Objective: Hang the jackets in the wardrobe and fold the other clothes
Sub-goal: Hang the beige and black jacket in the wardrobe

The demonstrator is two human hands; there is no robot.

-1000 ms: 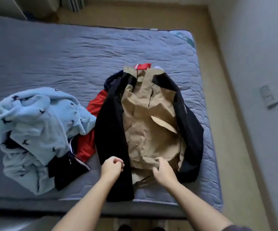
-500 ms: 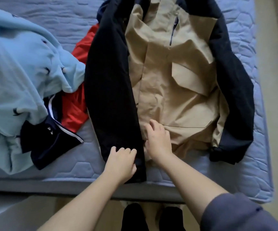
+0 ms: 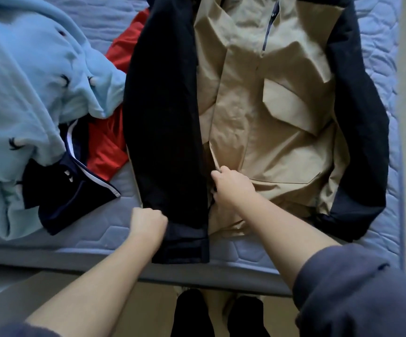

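BEDROOM: A person stands at a mattress point(image 3: 94, 242) w/ a tan-and-black jacket point(image 3: 270, 122) spread front-up by its near edge, toward the right side. The cuff of one black sleeve point(image 3: 167, 117) reaches that near edge. The left hand point(image 3: 148, 224) is balled at the sleeve's outer side just above the cuff, fingers curled tight onto the dark fabric. The right hand point(image 3: 231, 188), knuckles up, has its fingers curled in & pinches the tan front panel nr the hem, just beside the sleeve's inner side. Left of the jacket a red garment point(image 3: 104, 152) lies partly under it. A navy piece w/ a white stripe point(image 3: 75, 200) overlaps the red one. A light-blue fleece point(image 3: 26, 81) w/ small dark motifs covers the mattress's left side, touching both. Dark-socked feet point(image 3: 194, 312) show below the near edge, btwn the forearms.
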